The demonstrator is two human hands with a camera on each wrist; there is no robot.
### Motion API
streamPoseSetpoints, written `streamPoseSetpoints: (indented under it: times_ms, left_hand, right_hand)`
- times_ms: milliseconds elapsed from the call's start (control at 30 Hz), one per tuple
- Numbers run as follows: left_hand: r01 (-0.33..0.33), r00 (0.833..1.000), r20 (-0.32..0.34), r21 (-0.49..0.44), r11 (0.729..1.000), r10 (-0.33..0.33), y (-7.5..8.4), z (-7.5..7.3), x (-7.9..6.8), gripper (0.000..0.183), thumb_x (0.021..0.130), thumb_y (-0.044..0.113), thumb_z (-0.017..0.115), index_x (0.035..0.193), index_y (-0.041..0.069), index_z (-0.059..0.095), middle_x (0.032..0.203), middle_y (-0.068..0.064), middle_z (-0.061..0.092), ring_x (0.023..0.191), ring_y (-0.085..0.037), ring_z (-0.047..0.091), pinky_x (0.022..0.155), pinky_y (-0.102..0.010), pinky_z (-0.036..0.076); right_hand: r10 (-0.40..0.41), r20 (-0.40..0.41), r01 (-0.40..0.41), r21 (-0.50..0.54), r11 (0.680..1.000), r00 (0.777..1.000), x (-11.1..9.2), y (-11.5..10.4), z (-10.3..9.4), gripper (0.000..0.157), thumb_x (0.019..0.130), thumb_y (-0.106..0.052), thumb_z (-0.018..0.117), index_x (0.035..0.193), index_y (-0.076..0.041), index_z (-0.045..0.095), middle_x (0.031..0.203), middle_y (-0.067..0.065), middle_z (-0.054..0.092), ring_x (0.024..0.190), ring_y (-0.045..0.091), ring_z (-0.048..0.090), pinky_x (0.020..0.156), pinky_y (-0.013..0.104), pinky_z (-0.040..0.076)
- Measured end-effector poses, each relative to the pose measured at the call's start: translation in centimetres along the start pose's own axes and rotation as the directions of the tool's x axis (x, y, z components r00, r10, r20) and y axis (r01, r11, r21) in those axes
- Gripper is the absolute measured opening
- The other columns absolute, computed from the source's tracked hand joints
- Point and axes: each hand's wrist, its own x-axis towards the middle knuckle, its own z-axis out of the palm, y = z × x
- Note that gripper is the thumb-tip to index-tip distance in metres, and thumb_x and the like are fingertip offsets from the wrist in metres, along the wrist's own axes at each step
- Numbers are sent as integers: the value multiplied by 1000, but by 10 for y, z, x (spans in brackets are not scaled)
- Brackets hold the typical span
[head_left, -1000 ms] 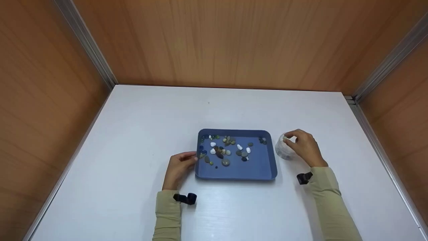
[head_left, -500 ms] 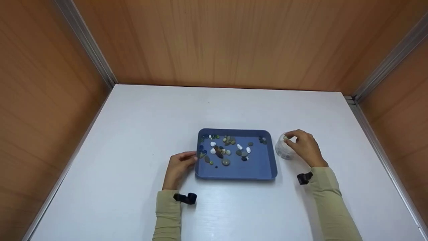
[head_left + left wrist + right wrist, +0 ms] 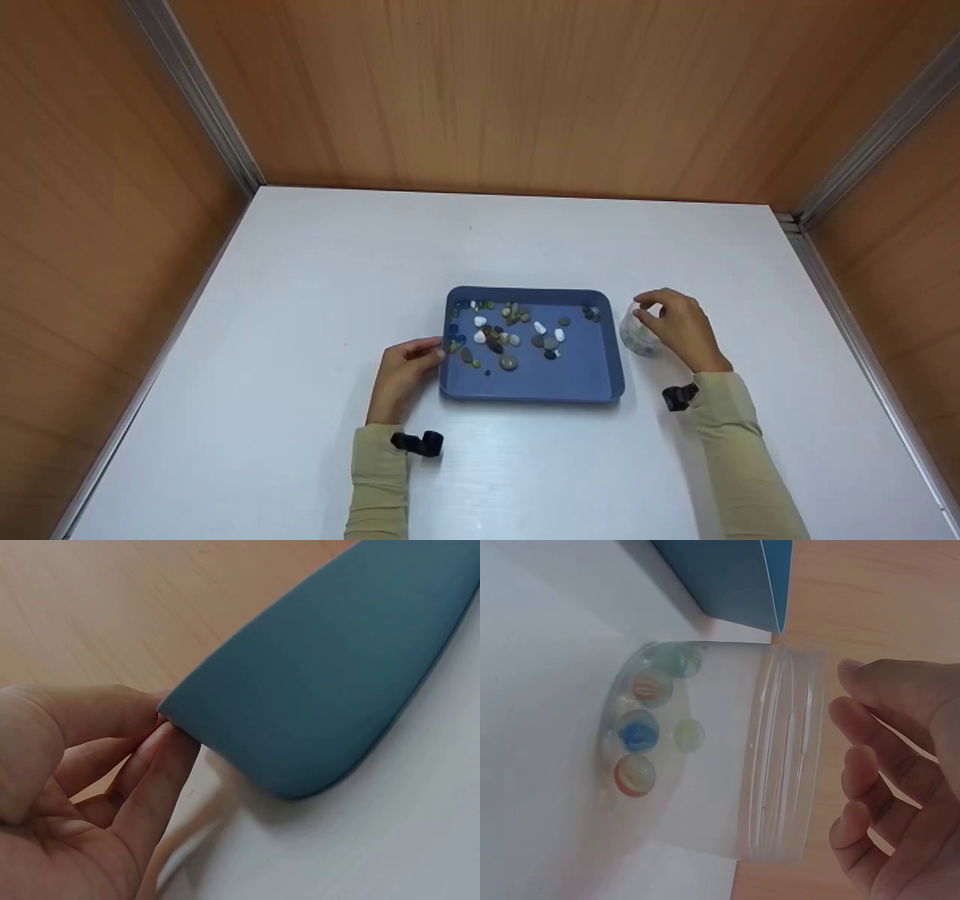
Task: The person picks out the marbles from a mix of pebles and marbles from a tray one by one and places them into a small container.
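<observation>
The jar [image 3: 639, 339] stands upright on the worktop [image 3: 300, 330], just beside the right end of the tray [image 3: 576, 384]. Its clear wall appears to be plastic: expect it to be light, fairly stiff and easily tipped. Take hold of it around the side wall, below the threaded neck, leaving the mouth free.

Several marbles [image 3: 638, 733] are visible inside the jar, most of them along the edge of the base. They should be hard, smooth and prone to roll; pinch each one across its middle. The pebbles [image 3: 508, 363] lie scattered in the tray and are likely hard and somewhat slippery. Small blue pieces [image 3: 454, 328] lie along the left side of the tray, too small to identify.

The tray looks rigid and shallow. Hold it by the rim; a tilt would probably let its contents slide.

Right hand [image 3: 684, 330]: positioned at the jar mouth. The thumb and index finger are slightly apart, the other fingers loosely bent. No object is visible between them.

Left hand [image 3: 399, 379]: thumb and fingers close together, pinching the rim at the tray's left side.
</observation>
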Motion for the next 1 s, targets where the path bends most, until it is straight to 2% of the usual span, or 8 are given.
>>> streamPoseSetpoints:
  times_ms: [300, 533, 833, 1000]
  left_hand:
    - [6, 1000, -2, 16, 1000, -6, 0, -1, 2, 28, 83, 7, 72, 111, 5, 71, 114, -11, 68, 103, -18, 62, 89, -29, 53]
    - [16, 1000, -2, 25, 1000, -16, 1, -1, 0, 27, 83, 8, 73, 110, 6, 72, 113, -11, 68, 101, -18, 62, 88, -29, 53]
    - [0, 1000, 19, -40, 999, 0, 0, 0, -1, 29, 84, 4, 71, 113, 2, 70, 113, -13, 67, 98, -16, 63, 85, -28, 54]
    - [6, 1000, 16, -34, 999, -6, 0, 0, 0, 28, 84, 4, 71, 112, 2, 70, 112, -14, 67, 98, -16, 64, 86, -27, 55]
  right_hand:
    - [-5, 11, 5, 14, 1000, 1000, 8, -10, 6, 22, 89, -11, 67, 109, -2, 70, 97, 13, 70, 75, 22, 57, 63, 32, 44]
    - [-27, 25, 27, 19, 999, 999, 13, -20, 10, 23, 90, -12, 67, 110, -2, 70, 98, 14, 70, 78, 24, 59, 65, 35, 47]
    - [-71, 32, 69, 51, 996, 997, 25, -32, 16, 21, 89, -11, 67, 107, -1, 71, 96, 14, 71, 74, 21, 58, 64, 31, 46]
    - [-47, 79, 40, 86, 995, 996, 30, -37, 20, 23, 90, -12, 67, 108, -1, 70, 99, 14, 70, 77, 21, 59, 66, 31, 47]
